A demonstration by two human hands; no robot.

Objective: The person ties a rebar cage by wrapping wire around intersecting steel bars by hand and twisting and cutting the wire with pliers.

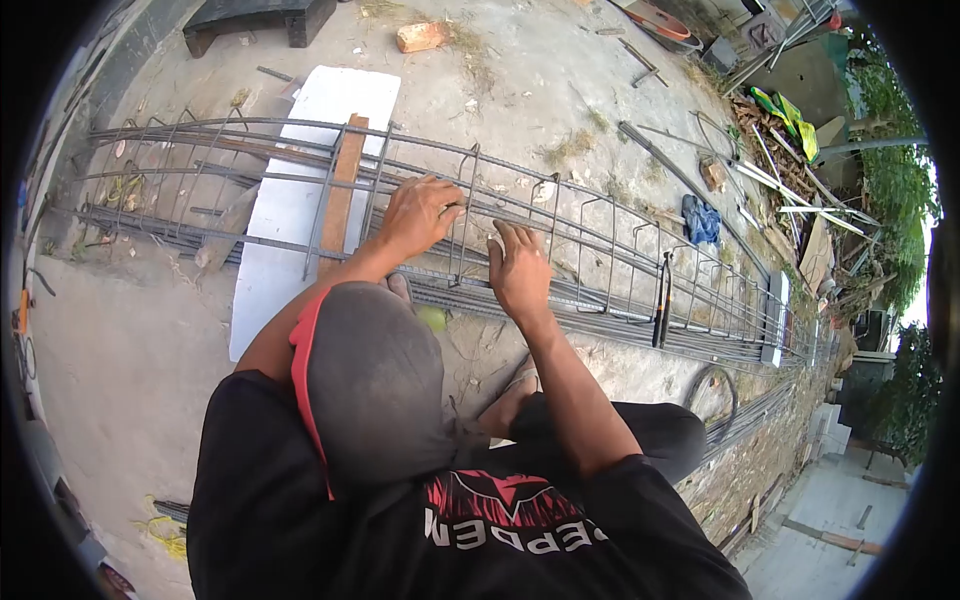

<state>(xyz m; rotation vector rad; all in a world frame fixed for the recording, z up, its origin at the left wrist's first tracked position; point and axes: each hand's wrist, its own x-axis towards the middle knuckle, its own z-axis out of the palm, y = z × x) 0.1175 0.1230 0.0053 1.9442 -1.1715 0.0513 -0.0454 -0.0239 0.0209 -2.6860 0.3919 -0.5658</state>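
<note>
A long cage of steel rebar [590, 195] with bent square stirrups runs across the ground in front of me. My left hand [422, 215] reaches over its upper bars, fingers bent and pinched at a stirrup [466, 225]. To the right, my right hand [521, 268] is at the middle bars, its fingers curled inward; whatever is between them is too small to make out. Pincers [662, 305] with dark and orange handles hang upright on the cage farther right. A wooden strip [345, 185] lies across a white board [300, 200] by the left part of the cage.
A grey cap [375, 370] and black shirt fill the lower middle. A sandalled foot [512, 400] stands close to the bars. A brick piece [422, 37] and a dark low bench [260, 20] lie beyond. A white block [775, 320] sits at the cage's far right.
</note>
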